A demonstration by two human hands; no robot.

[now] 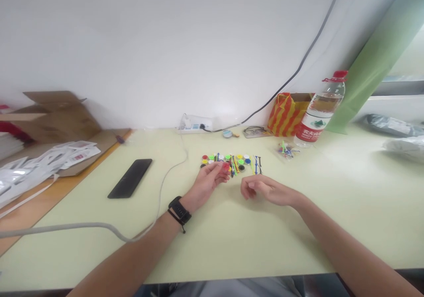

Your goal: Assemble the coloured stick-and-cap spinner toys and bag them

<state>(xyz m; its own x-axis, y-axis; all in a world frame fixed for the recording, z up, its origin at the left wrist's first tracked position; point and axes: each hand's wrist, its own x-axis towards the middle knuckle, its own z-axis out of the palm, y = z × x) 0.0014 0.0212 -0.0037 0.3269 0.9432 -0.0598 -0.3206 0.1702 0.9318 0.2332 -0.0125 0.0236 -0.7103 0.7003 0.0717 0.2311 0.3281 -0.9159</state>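
My left hand (209, 178) pinches a small red plastic piece (226, 166) between thumb and fingertips, a little above the table. To its right, my right hand (266, 190) is closed with the fingers curled under. Whatever it may hold is hidden. Just beyond both hands lie several small round plastic discs (247, 161) in red, green, white, yellow, blue and black. Among them are thin coloured plastic sticks (235, 166), and a few more sticks (256, 164) lie apart on the right. My left hand covers some of the discs.
Farther right are a bag of small coloured parts (286, 150), a water bottle (313, 120) and a striped bag (281, 116). A power strip (195, 125) sits by the wall. A black phone (130, 178) and grey cable (162, 186) lie left, near a cardboard box (62, 118).
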